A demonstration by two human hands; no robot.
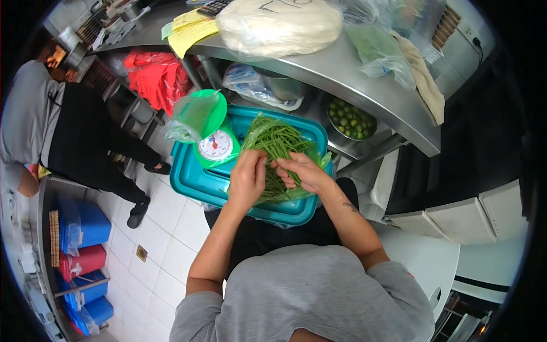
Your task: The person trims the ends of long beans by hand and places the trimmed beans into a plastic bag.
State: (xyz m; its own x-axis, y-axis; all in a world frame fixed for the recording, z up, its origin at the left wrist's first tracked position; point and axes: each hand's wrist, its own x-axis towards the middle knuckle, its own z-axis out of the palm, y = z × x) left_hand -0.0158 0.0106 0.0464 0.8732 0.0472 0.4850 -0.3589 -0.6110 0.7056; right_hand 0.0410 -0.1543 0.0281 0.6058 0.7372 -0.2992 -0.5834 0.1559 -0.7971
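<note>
The teal tub (199,185) sits across my lap, its long side running left to right, and on its lid lies the clear bag of green beans (279,154), with a small green dial scale (215,147) just to the left of it and a little farther away. The beans lie with their long axis running from near to far, the tips fanning toward the steel counter (364,85), so the bundle's cut ends point back at me. My left hand (248,178) rests on the near left edge of the bag, fingers curled together over the plastic and the stalks beneath. My right hand (302,171) is on the near right side, fingers bent inward and pinching what looks like a few beans through the bag; whether the tips actually close on a stalk I cannot tell. Both hands are touching the bag, about equally close, with the bundle lying straight ahead of my fingertips.
</note>
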